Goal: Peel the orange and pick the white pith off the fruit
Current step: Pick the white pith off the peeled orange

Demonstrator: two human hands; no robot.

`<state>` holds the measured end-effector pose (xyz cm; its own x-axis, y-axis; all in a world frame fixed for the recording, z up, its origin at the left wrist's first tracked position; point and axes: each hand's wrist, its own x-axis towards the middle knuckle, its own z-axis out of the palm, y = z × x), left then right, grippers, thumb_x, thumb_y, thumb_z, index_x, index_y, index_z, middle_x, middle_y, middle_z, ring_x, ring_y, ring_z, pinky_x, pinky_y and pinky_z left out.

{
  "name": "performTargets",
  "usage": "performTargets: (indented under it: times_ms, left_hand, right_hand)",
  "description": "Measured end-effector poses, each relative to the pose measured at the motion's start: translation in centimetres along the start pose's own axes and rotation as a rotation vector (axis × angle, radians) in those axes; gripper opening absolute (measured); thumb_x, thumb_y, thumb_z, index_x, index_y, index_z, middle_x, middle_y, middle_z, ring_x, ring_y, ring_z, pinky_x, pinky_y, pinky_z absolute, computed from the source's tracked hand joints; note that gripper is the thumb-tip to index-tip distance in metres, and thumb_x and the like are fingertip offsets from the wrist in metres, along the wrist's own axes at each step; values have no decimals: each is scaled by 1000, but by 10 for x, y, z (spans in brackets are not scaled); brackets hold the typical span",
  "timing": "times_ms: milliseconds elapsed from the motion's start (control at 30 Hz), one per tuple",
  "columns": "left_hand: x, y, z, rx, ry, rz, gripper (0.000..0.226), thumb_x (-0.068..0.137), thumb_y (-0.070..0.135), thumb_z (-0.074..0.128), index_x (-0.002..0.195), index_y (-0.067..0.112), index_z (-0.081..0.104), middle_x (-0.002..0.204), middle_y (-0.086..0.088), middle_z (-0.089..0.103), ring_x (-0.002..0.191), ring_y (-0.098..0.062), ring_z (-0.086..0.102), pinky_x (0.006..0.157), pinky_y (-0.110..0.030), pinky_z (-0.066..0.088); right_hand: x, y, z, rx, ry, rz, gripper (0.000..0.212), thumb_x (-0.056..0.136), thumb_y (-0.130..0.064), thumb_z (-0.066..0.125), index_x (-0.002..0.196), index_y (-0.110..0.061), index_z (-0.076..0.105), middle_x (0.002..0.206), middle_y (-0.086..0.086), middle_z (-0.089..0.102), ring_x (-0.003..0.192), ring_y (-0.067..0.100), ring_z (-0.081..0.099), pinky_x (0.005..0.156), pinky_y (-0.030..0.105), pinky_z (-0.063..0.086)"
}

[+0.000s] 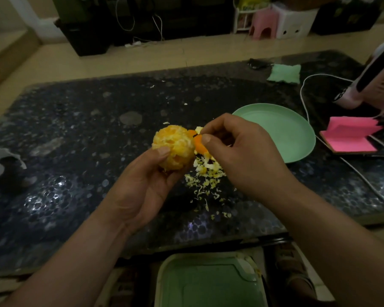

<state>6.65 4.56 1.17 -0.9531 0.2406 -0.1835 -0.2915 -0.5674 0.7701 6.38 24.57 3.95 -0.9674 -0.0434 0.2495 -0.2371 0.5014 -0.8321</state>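
Observation:
My left hand [142,185] grips a peeled orange [174,147] above the dark table, thumb on its front. Patches of pale pith still cling to the fruit. My right hand [237,151] is just right of the orange, thumb and forefinger pinching a small scrap of pith [198,130]. Orange peel pieces [198,145] lie on the table behind that hand. A scatter of white pith shreds [205,180] lies below and between my hands.
A green plate [282,129] sits right of my hands. A white cable [306,111] curves past it to pink sticky notes [350,138]. A green cloth [284,73] lies at the far edge. A green bin [208,282] stands below the table's front edge.

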Motion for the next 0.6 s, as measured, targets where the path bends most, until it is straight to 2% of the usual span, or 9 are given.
performTargets:
  times_ms: [167,300,367,467,600]
  left_hand:
    - [2,0,-5,20,-57,8,57,89,23,67,140,-2,61,145,-19,64,135,-30,62,104,-34,55]
    - [4,1,-12,127,-43,16,46,92,21,65,132,0,68,141,-20,66,135,-33,61,105,-36,56]
    - [4,3,-15,214,-31,29,48,89,20,69,132,-1,67,138,-22,68,131,-34,63,108,-40,55]
    - [4,3,-16,272,-11,37,48,87,18,72,131,0,67,132,-20,71,121,-30,69,104,-39,58]
    - [3,1,-13,273,-1,37,44,88,16,66,128,-1,67,125,-18,74,113,-26,72,95,-33,60]
  right_hand:
    - [-7,-10,3,28,-66,-72,7,96,-27,77,102,-28,75,87,-14,73,84,1,69,68,10,49]
    - [-6,-8,2,-39,-65,-103,4,95,-27,78,99,-29,77,83,-18,71,81,-2,68,69,11,50]
    - [-6,-7,1,-92,-94,-116,2,96,-29,77,97,-30,76,78,-19,68,77,-2,66,66,12,47]
    - [-6,-7,0,-201,-123,-161,2,98,-30,73,96,-31,74,77,-18,66,74,0,63,64,14,43]
    - [-6,-9,1,-283,-106,-210,4,96,-26,71,92,-28,70,77,-14,64,71,4,61,65,26,51]
